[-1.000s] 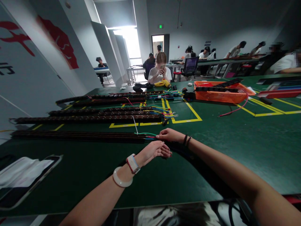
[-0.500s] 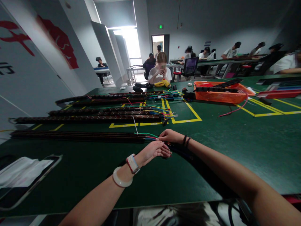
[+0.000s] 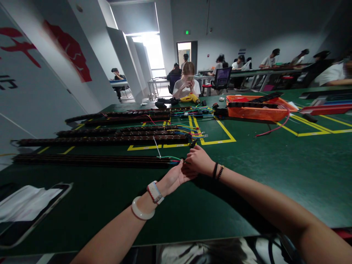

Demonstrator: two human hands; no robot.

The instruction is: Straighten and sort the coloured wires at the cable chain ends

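A long black cable bundle (image 3: 90, 159) lies across the table in front of me. From its right end come coloured wires (image 3: 175, 161), green, red and blue, which run into my hands. My left hand (image 3: 176, 176) is closed around the wires, thumb up, its fingertips partly hidden. Against it, my right hand (image 3: 198, 160) pinches the wire ends with bent fingers; the ends themselves are covered. A white cable tie (image 3: 157, 147) sticks up from the bundle just left of the wires.
More cable bundles (image 3: 104, 140) lie beyond, over yellow tape outlines (image 3: 220, 141). An orange basket (image 3: 255, 114) with black parts stands at the back right, near a yellow heat gun (image 3: 191, 98). A phone-like tray with white paper (image 3: 30, 201) is at left. A person (image 3: 187, 86) sits opposite.
My left hand's spread fingers have closed in around the wires. The right hand has turned and shifted slightly, now meeting the left hand. The cable tie leans a little more left.
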